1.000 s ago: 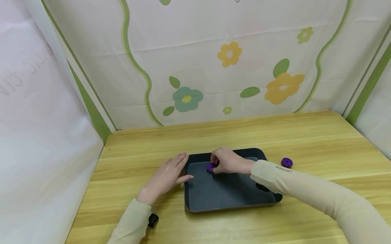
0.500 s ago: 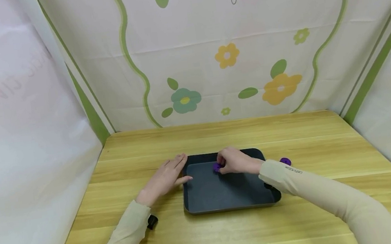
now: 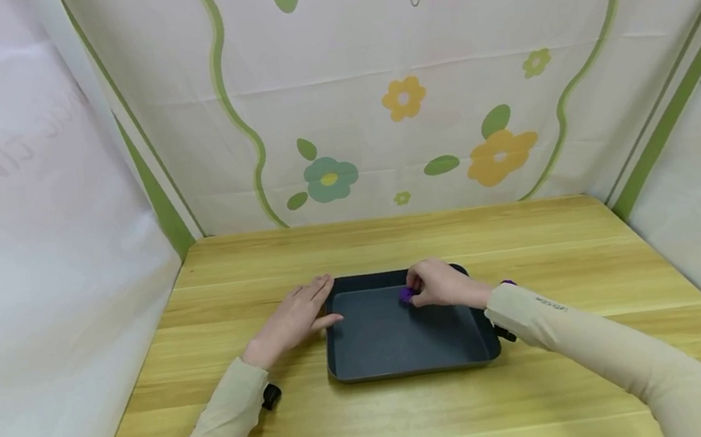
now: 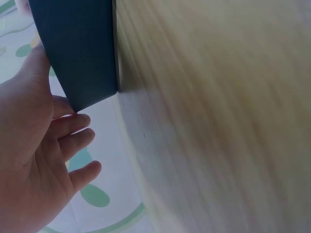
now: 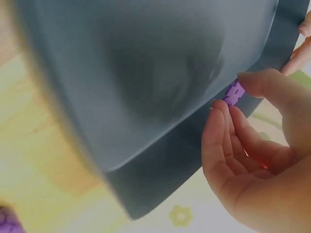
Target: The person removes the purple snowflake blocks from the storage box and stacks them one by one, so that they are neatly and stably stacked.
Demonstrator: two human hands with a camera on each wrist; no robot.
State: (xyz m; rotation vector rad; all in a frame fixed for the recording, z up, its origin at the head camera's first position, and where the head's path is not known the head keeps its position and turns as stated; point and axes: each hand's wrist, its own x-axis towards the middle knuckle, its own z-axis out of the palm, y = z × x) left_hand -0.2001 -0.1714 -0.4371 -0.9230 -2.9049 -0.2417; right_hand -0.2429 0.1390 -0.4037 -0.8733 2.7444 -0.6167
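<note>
My right hand [image 3: 442, 284] pinches a small purple piece [image 3: 406, 296] between thumb and fingertips, over the back part of a dark grey rectangular tray [image 3: 387, 346]. In the right wrist view the purple piece [image 5: 234, 93] looks thin and has cut-outs; the fingers hide part of it. Whether it touches the tray bottom I cannot tell. My left hand [image 3: 287, 323] rests at the tray's back left corner, fingers straight along the outside and thumb across the left rim. The left wrist view has the tray's outer wall [image 4: 80, 48] above the loosely spread left hand [image 4: 36, 145].
Another purple piece [image 3: 509, 282] lies on the wooden table [image 3: 405, 429] right of the tray, mostly behind the right sleeve [image 3: 579, 336]. A black wrist device [image 3: 271, 396] sits under the left cuff. White flower-printed cloth [image 3: 348, 100] hangs behind the table.
My right hand has moved to the right over the tray with the purple piece in its fingers. The right sleeve now covers most of the other piece. My left hand stays at the corner.
</note>
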